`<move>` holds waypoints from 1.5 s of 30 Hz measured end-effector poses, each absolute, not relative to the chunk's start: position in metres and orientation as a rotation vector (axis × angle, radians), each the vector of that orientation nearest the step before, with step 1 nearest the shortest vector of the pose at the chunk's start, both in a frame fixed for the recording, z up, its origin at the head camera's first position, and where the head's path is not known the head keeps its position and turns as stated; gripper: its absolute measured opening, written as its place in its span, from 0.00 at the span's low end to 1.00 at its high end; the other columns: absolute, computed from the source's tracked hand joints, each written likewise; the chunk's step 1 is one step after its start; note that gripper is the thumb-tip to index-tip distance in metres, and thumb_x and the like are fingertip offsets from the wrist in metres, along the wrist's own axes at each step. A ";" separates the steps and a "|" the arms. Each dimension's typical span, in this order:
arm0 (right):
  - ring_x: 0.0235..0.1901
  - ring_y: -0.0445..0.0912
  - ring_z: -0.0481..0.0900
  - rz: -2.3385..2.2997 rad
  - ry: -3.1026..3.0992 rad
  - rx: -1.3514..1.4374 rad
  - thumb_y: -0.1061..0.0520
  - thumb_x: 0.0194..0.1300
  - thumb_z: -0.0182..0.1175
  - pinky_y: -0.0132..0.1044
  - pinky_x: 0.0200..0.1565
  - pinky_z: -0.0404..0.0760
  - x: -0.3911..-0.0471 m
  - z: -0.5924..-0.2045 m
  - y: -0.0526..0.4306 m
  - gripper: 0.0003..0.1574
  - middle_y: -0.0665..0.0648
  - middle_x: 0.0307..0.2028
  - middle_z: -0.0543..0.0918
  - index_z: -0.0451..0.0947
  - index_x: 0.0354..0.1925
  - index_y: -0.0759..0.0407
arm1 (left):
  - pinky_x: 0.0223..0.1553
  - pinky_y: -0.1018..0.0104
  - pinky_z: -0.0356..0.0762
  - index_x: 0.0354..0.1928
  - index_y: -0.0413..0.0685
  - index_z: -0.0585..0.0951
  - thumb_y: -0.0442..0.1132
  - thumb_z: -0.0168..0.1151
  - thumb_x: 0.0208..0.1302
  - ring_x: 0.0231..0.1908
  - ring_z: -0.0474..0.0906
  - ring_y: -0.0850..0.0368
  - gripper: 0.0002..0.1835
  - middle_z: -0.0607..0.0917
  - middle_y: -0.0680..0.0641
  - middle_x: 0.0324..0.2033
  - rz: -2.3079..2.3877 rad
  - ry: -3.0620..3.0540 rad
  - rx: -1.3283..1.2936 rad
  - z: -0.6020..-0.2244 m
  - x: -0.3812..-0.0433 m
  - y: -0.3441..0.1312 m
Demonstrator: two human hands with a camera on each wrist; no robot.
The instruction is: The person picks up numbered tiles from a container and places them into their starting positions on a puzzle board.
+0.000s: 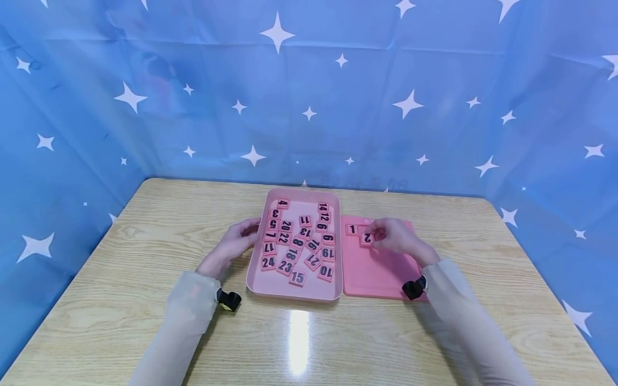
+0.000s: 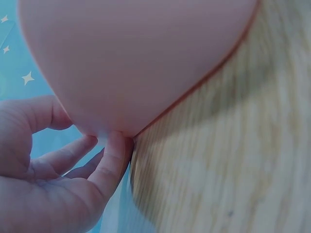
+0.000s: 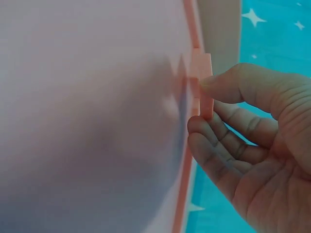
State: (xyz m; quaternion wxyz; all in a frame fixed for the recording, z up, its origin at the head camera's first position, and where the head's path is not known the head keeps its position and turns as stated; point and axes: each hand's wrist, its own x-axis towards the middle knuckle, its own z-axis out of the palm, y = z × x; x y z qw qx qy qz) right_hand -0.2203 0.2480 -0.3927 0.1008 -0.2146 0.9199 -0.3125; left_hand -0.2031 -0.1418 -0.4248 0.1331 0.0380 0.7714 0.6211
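Observation:
A pink tray (image 1: 295,297) holds loose number tiles, among them a 15 tile (image 1: 297,277) and a 24 tile (image 1: 268,262). My left hand (image 1: 235,242) rests at the tray's left side. In the left wrist view its fingers (image 2: 109,162) touch the outer wall, the thumb at the edge. To the right lies a flat pink board (image 1: 376,273) with a 1 tile (image 1: 352,229) at its top left corner. Beside that tile, my right hand (image 1: 393,236) pinches the number 2 tile (image 1: 366,239) between thumb and fingers. The right wrist view shows this tile (image 3: 206,87) edge-on at the board's border.
Tray and board stand side by side on a wood-grain table (image 1: 159,230). Behind the table hangs a blue curtain (image 1: 318,139) with white stars. Light reflects off the tabletop in front of the tray. Black wrist cameras sit at both sleeves.

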 end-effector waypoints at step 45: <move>0.21 0.47 0.82 -0.859 2.548 -0.045 0.63 0.59 0.62 0.38 0.27 0.83 -0.228 -0.383 0.242 0.08 0.58 0.21 0.83 0.80 0.29 0.70 | 0.56 0.55 0.71 0.67 0.33 0.61 0.28 0.48 0.65 0.58 0.66 0.40 0.27 0.69 0.32 0.59 1.799 2.271 0.143 -0.425 -0.202 -0.142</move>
